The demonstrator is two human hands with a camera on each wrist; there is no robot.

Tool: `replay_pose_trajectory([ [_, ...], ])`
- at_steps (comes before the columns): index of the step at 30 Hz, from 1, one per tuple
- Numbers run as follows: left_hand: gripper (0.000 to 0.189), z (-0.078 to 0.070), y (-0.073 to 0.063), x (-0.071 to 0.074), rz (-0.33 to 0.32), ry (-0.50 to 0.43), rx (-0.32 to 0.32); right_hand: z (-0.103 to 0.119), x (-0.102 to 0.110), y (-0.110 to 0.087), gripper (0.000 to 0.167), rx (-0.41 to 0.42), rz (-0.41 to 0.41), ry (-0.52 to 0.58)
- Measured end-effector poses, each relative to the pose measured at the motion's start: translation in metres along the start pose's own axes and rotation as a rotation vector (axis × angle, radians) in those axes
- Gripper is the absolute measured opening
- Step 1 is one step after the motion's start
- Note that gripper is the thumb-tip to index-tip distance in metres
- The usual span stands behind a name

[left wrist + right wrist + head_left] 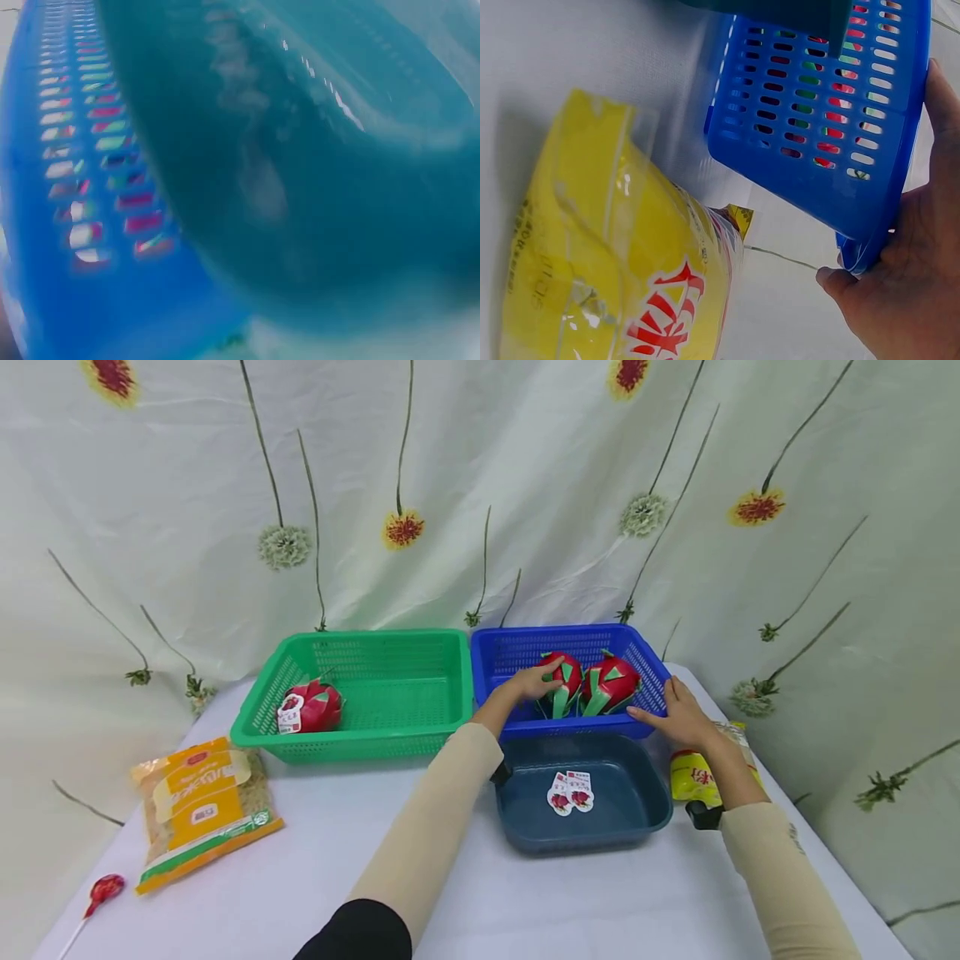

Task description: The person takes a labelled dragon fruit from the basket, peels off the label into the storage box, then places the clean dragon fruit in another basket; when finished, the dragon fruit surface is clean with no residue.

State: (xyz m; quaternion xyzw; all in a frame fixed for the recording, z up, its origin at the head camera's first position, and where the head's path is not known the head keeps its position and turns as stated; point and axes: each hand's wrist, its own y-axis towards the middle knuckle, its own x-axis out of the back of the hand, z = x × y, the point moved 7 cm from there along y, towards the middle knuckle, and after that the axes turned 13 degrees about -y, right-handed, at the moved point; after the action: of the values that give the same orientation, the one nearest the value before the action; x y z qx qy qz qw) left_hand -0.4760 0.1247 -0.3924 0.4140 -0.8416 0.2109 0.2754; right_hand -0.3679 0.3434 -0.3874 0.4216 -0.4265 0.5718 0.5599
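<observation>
Two red dragon fruits with green scales, a left dragon fruit point(572, 672) and a right dragon fruit point(615, 683), lie in the blue basket point(517, 637). My left hand point(528, 683) reaches over the front rim, its extended fingers and thumb overlapping the left fruit. At the basket's front right corner, my right hand point(686, 718) grips the rim, with thumb and fingers around the corner point(915, 247). In front sits a dark blue tray point(585, 843) holding two white tags point(570, 792) with fruit pictures. The left wrist view is blurred and shows no fingers.
Left of the blue basket stands a green basket point(360, 745) with a dragon fruit point(322, 706) bearing a white tag. A yellow bag point(622, 225) lies by my right wrist. Farther left are an orange grain bag point(202, 802) and a red lollipop point(105, 889).
</observation>
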Motion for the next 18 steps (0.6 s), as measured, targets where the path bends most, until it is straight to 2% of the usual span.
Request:
replay_pose_trajectory([
  [3,0.056,-0.002,-0.012,0.013,-0.013,0.028,-0.033,0.002,0.001,0.001,0.109,0.009,0.008,-0.003],
  [5,0.053,-0.006,-0.024,0.026,-0.056,0.021,-0.088,0.003,0.001,0.003,0.109,0.016,0.011,0.000],
  [8,0.046,-0.008,-0.059,0.048,-0.147,-0.100,-0.158,0.006,0.000,0.005,0.108,0.033,0.013,0.006],
  [10,0.040,-0.007,-0.095,0.065,-0.218,-0.226,-0.200,0.009,0.000,0.006,0.107,0.043,0.015,0.011],
  [12,0.037,-0.009,-0.144,0.083,-0.293,-0.372,-0.228,0.013,0.000,0.005,0.107,0.054,0.026,0.011],
  [13,0.037,-0.005,-0.166,0.092,-0.348,-0.422,-0.248,0.015,0.002,0.005,0.107,0.062,0.032,0.008],
  [15,0.037,0.007,-0.210,0.112,-0.482,-0.499,-0.283,0.019,0.004,0.003,0.107,0.072,0.052,-0.010],
  [17,0.041,0.025,-0.251,0.131,-0.663,-0.525,-0.295,0.023,0.008,0.001,0.107,0.082,0.073,-0.055],
  [18,0.042,0.040,-0.267,0.139,-0.774,-0.520,-0.291,0.027,0.011,0.000,0.106,0.087,0.080,-0.079],
])
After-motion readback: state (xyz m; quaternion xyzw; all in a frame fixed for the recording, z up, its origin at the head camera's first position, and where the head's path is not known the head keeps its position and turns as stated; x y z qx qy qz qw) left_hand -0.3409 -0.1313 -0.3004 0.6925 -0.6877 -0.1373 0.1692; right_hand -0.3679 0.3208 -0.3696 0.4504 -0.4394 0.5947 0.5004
